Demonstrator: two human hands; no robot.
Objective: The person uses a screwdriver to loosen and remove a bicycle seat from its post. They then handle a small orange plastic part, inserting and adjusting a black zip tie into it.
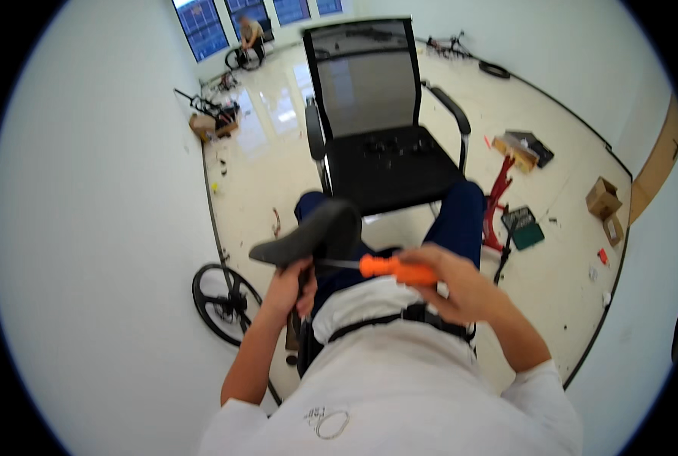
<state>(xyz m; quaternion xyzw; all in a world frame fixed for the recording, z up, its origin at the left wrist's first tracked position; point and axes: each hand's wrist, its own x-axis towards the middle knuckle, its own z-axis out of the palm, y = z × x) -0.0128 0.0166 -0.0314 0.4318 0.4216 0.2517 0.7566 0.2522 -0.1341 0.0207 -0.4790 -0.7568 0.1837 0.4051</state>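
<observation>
My left hand [289, 287] is closed round the underside of a black bicycle saddle [308, 235], which it holds tilted over my lap. In my right hand [453, 285] is a screwdriver [388, 266] with an orange handle, its fingers wrapped about the grip. The metal shaft points left and its tip meets the saddle's underside; what exactly it touches is hidden. The saddle's wide end looks a little blurred.
A black mesh office chair [388, 163] with small dark parts on its seat stands before my knees. To the left, a black wheel [225, 304] leans by the wall. A red bicycle frame [497, 205], an open green tool case [525, 228] and cardboard boxes [603, 199] lie right. Another person [251, 38] sits far off.
</observation>
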